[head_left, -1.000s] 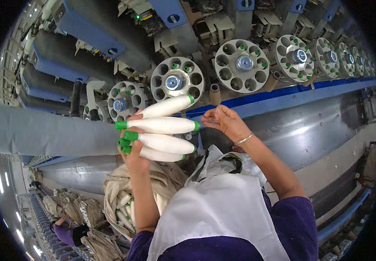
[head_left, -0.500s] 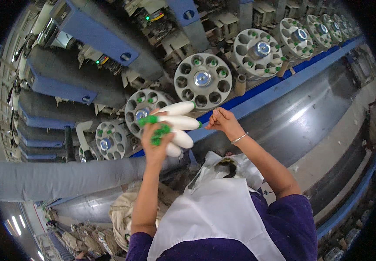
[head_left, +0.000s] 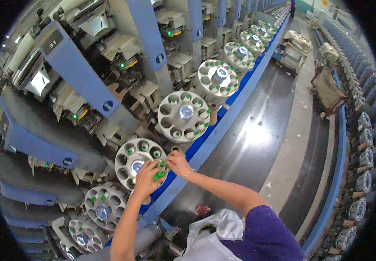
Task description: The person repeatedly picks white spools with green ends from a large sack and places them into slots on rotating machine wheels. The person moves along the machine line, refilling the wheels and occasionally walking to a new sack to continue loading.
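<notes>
The bundle of white, green-tipped yarn bobbins (head_left: 158, 172), fanned out a second ago, is now held end-on in the closed left hand (head_left: 146, 179) against a grey round magazine wheel (head_left: 138, 162). One bobbin tip is pinched by the right hand (head_left: 178, 163).

Round magazine wheels lining a blue machine rail

A grey holed wheel (head_left: 138, 161) is sitting right under the hands, carrying green-tipped bobbins (head_left: 158, 174); another wheel (head_left: 183, 116) is standing just beyond them along the blue rail (head_left: 227, 122).

two hands (head_left: 146, 179), eight round bobbin magazines (head_left: 183, 115)
</notes>
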Action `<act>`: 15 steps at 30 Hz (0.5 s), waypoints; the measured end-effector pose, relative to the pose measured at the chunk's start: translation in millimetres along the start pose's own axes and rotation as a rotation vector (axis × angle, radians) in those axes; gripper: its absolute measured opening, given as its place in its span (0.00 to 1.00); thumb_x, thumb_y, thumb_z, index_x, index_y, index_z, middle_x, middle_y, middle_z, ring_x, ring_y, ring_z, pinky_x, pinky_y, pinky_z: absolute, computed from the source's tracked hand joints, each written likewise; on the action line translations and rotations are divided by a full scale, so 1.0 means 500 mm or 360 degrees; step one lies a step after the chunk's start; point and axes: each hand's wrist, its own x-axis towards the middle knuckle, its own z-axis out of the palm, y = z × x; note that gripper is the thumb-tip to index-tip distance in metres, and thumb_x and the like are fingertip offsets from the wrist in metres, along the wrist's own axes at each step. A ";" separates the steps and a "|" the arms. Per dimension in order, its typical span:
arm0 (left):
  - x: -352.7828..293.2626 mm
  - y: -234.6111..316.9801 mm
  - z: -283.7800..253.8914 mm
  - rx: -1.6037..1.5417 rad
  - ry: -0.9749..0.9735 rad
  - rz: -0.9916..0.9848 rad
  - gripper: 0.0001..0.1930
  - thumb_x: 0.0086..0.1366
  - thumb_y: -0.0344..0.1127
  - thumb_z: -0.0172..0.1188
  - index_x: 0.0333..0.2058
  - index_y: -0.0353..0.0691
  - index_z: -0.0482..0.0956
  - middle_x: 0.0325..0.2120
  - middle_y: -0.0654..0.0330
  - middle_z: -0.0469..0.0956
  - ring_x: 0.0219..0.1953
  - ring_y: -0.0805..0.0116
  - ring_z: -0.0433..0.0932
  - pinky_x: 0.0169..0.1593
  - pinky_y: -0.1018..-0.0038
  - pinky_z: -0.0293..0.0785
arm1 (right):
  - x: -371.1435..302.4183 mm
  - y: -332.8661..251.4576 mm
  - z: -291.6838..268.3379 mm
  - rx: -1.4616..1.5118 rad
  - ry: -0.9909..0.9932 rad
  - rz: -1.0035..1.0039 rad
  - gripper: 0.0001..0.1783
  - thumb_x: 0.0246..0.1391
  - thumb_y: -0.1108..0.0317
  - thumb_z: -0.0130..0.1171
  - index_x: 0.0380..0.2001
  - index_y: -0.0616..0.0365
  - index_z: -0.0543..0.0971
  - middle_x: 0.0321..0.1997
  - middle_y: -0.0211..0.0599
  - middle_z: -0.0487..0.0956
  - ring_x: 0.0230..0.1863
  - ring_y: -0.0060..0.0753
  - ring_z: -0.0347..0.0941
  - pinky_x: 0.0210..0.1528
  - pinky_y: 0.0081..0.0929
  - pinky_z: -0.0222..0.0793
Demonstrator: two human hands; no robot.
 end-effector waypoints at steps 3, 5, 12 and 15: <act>-0.058 0.021 -0.032 -0.0094 0.0377 -0.0297 0.18 0.46 0.35 0.69 0.36 0.35 0.78 0.41 0.54 0.77 0.44 0.52 0.75 0.48 0.64 0.71 | 0.105 -0.078 0.008 0.0253 0.0127 -0.0327 0.07 0.47 0.68 0.61 0.27 0.60 0.77 0.37 0.42 0.72 0.40 0.46 0.67 0.43 0.37 0.65; -0.125 0.030 -0.050 -0.0276 0.0683 -0.0638 0.14 0.48 0.32 0.69 0.33 0.34 0.78 0.34 0.52 0.78 0.38 0.56 0.77 0.44 0.66 0.72 | 0.159 -0.134 0.030 0.0282 0.0094 -0.0560 0.08 0.46 0.68 0.62 0.25 0.60 0.75 0.37 0.41 0.71 0.40 0.46 0.67 0.43 0.37 0.65; -0.346 0.066 -0.070 -0.1045 0.1309 -0.1355 0.14 0.54 0.35 0.64 0.37 0.34 0.76 0.31 0.57 0.77 0.37 0.67 0.76 0.43 0.70 0.72 | 0.173 -0.145 0.153 -0.0897 -0.0802 -0.1210 0.03 0.39 0.71 0.56 0.18 0.56 0.78 0.41 0.35 0.72 0.43 0.39 0.71 0.35 0.33 0.74; -0.389 0.114 -0.077 -0.1018 0.1350 -0.1631 0.12 0.60 0.30 0.59 0.41 0.28 0.76 0.39 0.49 0.77 0.40 0.57 0.75 0.44 0.62 0.72 | 0.157 -0.165 0.161 -0.1037 -0.0762 -0.1213 0.06 0.44 0.69 0.57 0.24 0.60 0.78 0.49 0.38 0.72 0.45 0.41 0.73 0.32 0.34 0.75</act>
